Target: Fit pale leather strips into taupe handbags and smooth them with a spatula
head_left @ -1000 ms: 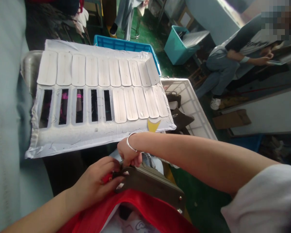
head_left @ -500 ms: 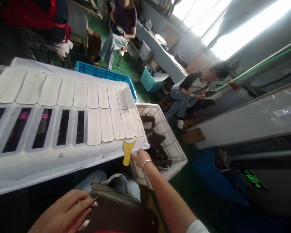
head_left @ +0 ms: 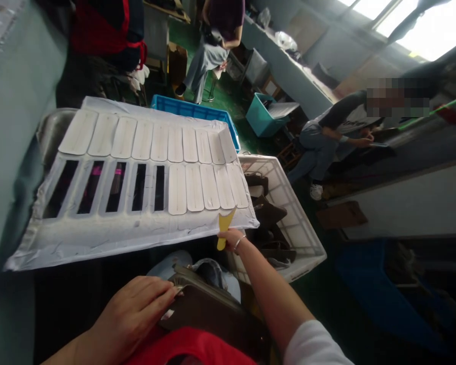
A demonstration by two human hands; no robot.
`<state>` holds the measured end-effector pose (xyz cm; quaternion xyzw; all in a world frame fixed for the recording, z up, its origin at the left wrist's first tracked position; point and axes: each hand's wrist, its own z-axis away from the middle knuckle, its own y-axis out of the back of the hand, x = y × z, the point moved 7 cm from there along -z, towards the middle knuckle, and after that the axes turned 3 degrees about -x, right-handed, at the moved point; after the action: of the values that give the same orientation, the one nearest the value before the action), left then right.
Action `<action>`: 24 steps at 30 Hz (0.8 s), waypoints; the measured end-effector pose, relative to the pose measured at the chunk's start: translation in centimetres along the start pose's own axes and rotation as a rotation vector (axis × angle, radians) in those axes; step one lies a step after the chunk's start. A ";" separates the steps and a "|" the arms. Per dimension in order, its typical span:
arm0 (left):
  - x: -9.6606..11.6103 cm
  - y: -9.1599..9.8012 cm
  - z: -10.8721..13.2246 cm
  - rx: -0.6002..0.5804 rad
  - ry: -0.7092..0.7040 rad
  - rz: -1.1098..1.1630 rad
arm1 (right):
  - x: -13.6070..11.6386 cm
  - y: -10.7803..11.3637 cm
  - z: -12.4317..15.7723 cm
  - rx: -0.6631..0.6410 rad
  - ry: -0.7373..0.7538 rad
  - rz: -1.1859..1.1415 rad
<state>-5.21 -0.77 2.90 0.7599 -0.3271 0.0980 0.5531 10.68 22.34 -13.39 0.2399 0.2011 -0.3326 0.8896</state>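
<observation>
A dark brown bag with a zipped edge lies on my lap. My left hand is closed on its left edge, fingers together near the zip. Out at the near right corner of the white-covered board, my right hand has its fingers round the handle of a yellow scraper. The scraper's notched wide end points away from me, over the board's edge. Pale rounded strips lie on the board in two rows, and the near row's left part has dark rectangular slots.
A white crate with dark brown pieces stands right of the board. Behind the board is a blue crate, and farther off a teal bin. Two people sit beyond, one at the back, one at the right.
My right hand has closed its fingers round the scraper's handle, beside which they were before. The view has swung left, so everything appears farther right. My left hand stays on the bag.
</observation>
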 end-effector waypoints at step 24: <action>1.2 0.9 -0.3 -0.020 -0.080 -0.143 | -7.9 -6.3 14.2 -0.561 0.356 0.909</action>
<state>-4.74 -1.16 4.34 0.7791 -0.2951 0.0246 0.5526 3.61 14.06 0.30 0.1090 0.3052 0.1959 0.9255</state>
